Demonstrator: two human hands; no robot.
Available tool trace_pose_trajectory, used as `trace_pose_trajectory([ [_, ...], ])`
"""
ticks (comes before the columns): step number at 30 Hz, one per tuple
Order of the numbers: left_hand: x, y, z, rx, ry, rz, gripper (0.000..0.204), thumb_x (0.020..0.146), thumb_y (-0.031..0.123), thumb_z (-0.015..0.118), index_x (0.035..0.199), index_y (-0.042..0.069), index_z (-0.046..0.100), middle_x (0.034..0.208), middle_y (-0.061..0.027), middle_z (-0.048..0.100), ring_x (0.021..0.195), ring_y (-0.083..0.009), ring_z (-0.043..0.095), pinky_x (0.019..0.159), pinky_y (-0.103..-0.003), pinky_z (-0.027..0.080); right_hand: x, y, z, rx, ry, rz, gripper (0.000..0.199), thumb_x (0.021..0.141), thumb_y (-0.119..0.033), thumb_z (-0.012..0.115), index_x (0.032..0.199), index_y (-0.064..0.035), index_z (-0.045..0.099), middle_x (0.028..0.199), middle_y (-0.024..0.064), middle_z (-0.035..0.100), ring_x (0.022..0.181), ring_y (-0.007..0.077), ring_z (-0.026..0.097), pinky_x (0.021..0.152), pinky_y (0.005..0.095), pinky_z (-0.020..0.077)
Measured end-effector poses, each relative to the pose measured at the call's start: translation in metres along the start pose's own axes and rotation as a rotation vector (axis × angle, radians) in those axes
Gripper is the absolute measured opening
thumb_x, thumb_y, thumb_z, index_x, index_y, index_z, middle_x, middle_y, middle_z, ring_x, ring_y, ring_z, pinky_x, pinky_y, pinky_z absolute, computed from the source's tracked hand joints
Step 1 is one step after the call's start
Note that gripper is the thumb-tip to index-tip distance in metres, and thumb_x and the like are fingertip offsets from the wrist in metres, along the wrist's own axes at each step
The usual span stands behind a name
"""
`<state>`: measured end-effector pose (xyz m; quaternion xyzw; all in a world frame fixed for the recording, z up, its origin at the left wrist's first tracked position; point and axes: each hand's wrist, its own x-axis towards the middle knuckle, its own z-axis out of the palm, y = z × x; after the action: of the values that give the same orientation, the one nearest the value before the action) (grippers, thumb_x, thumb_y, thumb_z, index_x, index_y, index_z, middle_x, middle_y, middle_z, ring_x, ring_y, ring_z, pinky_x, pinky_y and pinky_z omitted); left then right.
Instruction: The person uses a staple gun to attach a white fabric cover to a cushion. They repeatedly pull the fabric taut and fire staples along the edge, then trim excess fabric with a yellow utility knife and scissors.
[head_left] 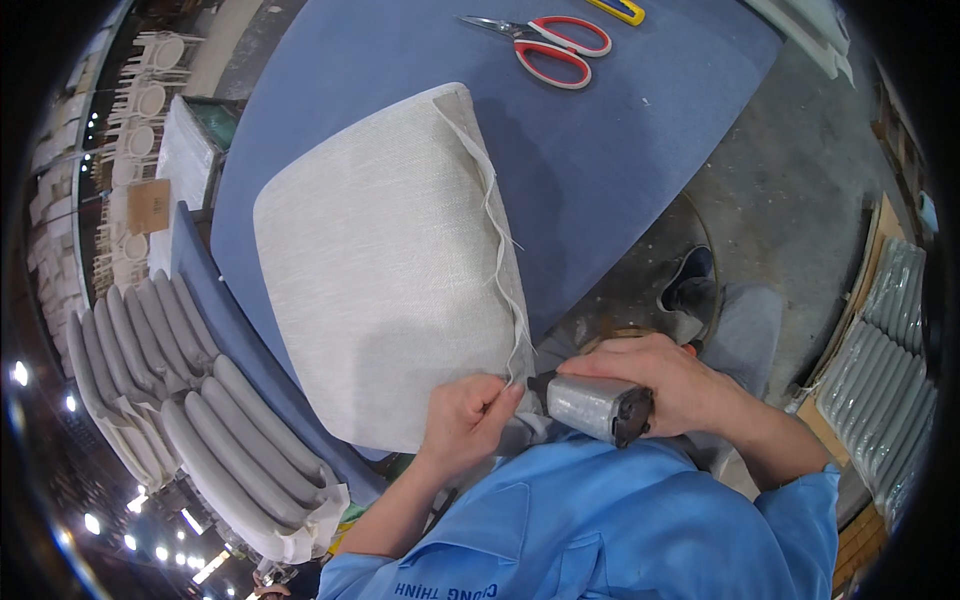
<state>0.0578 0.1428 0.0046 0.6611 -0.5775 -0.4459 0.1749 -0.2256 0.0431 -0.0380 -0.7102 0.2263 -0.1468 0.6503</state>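
A light grey, fabric-covered seat cushion (375, 250) rests on the blue table in front of me. Along its right side runs a loose, frayed fabric edge (497, 225). My left hand (467, 422) is closed at the cushion's near right corner, pinching the fabric edge between thumb and fingers. Wrapped in my right hand (665, 375) is a silver staple gun (592, 405), its nose close to that same corner, beside my left fingertips. Whether the nose touches the cushion cannot be made out.
Red-handled scissors (555, 48) and a yellow cutter (622, 10) lie at the far side of the blue table (640, 150). Grey cushions (230, 450) are stacked at left, plastic-wrapped ones (885, 370) at right. A thin hose (712, 235) curves beside my leg. Chair frames (150, 100) stand far left.
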Motion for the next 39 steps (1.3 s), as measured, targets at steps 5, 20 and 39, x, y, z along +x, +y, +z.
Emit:
trace_pose_trajectory([
  [5, 0.000, 0.000, -0.001, 0.008, -0.010, 0.025, 0.041, 0.108, 0.018, 0.075, 0.075, 0.000, 0.061, 0.064, -0.0131, 0.055, 0.056, -0.0259, 0.052, 0.055, -0.042, 0.040, 0.002, -0.010, 0.000, -0.042, -0.020, 0.060, 0.085, 0.068, -0.012, 0.096, 0.149, -0.0121, 0.070, 0.113, 0.0137, 0.077, 0.107, 0.0404, 0.077, 0.090, 0.0481, 0.0609],
  [20, -0.015, 0.056, 0.002, 0.375, -0.089, -0.159, 0.045, 0.108, 0.033, 0.075, 0.078, -0.001, 0.076, 0.062, -0.0185, 0.066, 0.054, -0.0364, 0.064, 0.056, -0.044, 0.048, -0.034, -0.001, -0.008, 0.015, 0.292, -0.134, 0.075, 0.074, -0.005, 0.091, 0.146, -0.0041, 0.070, 0.120, 0.0166, 0.080, 0.111, 0.0391, 0.078, 0.096, 0.0448, 0.0617],
  [39, 0.030, 0.066, -0.004, 0.276, -0.090, -0.423, 0.056, 0.111, 0.043, 0.072, 0.078, -0.002, 0.077, 0.067, -0.0101, 0.073, 0.059, -0.0176, 0.072, 0.062, -0.035, 0.057, -0.045, 0.033, -0.021, 0.130, 0.361, -0.267, 0.063, 0.081, -0.001, 0.083, 0.144, -0.0010, 0.071, 0.129, 0.0169, 0.082, 0.115, 0.0352, 0.081, 0.101, 0.0401, 0.0615],
])
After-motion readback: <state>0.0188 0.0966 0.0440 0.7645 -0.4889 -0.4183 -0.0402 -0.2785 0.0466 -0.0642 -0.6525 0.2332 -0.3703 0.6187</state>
